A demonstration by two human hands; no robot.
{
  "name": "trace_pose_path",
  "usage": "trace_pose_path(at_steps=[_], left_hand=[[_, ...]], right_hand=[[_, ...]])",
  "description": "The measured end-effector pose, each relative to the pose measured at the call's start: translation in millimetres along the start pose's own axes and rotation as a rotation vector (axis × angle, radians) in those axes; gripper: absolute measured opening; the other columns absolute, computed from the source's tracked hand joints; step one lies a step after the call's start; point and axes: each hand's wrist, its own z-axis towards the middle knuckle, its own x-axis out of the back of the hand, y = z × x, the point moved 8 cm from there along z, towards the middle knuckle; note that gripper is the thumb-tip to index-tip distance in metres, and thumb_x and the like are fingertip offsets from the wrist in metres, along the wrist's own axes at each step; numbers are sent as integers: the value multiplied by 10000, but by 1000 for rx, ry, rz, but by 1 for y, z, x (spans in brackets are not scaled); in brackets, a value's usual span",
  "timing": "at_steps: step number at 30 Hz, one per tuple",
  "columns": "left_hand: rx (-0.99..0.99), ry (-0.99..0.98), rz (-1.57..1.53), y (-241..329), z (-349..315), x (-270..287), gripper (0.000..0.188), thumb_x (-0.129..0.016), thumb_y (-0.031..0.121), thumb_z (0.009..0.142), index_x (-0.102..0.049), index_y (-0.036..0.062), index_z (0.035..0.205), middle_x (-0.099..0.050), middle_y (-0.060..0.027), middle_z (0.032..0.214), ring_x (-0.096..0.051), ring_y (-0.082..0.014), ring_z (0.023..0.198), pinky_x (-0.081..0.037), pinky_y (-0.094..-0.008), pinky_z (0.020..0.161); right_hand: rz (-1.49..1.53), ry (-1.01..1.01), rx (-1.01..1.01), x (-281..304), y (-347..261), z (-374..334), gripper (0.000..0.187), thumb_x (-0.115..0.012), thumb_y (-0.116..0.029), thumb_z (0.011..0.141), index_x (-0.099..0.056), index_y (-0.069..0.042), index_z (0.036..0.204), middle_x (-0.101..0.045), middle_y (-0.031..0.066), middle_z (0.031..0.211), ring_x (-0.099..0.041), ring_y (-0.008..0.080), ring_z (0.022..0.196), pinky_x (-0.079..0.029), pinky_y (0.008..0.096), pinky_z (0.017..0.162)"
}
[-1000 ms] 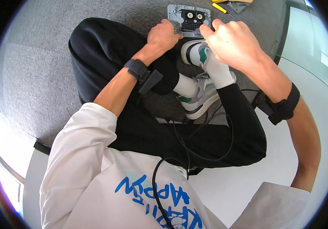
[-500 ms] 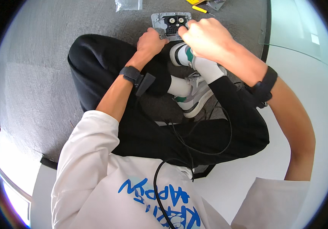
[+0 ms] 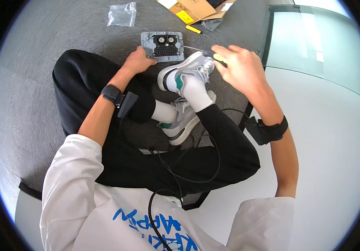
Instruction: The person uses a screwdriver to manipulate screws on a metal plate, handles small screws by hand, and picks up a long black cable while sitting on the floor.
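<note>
1. Grey carpeted floor (image 3: pixel 33 83): carries all the work. The person sits cross-legged on it in black trousers, grey-and-white trainers with green patches (image 3: pixel 188 73) tucked in front.

2. Pale glass panel (image 3: pixel 322 46): stands at the right, well apart from the work.

3. Brown cardboard box with a yellow label (image 3: pixel 190 8): lies opened at the top edge. What is inside it cannot be seen.

4. Grey square metal plate with a black multi-pin socket block and two round fittings (image 3: pixel 163 45): lies flat on the floor just beyond the trainers. Small fasteners show at its corners; whether they are tight cannot be told. Judged from this, the plate is mid-work, not finished.

5. Left hand (image 3: pixel 137 62): rests on the floor, fingers touching the plate's left edge and steadying it. It grips nothing.

6. Right hand (image 3: pixel 240 67): closed around a screwdriver with a yellow-and-black handle (image 3: pixel 218 57). The thin shaft points left toward the plate's right edge, the tip near it; contact cannot be confirmed.

7. Clear plastic bag (image 3: pixel 122 14): lies crumpled beyond the plate. Contents too small to tell.

8. Second yellow-handled screwdriver (image 3: pixel 193 29): lies unused on the floor between box and plate.
</note>
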Motion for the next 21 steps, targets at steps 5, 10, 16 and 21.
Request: trace_pose_path(at_steps=[5,10,16,21], left_hand=[[-57,73,35,-1,5,-1,779,-830,379,796,-508,-136,1284,-662,-334,1232,-647,-437,1189,-510,-449,1015],[-69,90,52,-8,14,-2,779,-832,389,795,-515,-142,1267,-681,-334,1178,-666,-438,1149,-521,-455,992],[-80,90,41,-6,13,-3,724,-842,383,775,-553,-130,1197,-723,-285,1018,-715,-406,986,-557,-449,877],[-80,44,-28,-5,15,-3,604,-848,342,767,-595,-98,1095,-729,-190,824,-730,-304,764,-572,-398,732]], right_hand=[[30,-89,-70,-20,17,-9,297,-751,-231,858,-718,-154,1142,-711,125,857,-717,368,741,-602,461,655],[113,-16,-76,-40,16,-12,299,-761,-219,841,-724,-166,1132,-707,129,850,-713,371,733,-595,456,658],[112,-49,-109,-52,20,-10,321,-769,-224,827,-721,-152,1135,-708,136,846,-716,377,743,-590,459,655],[110,-57,-91,-57,18,-8,314,-768,-221,825,-726,-138,1125,-718,144,847,-719,379,749,-590,458,652]])
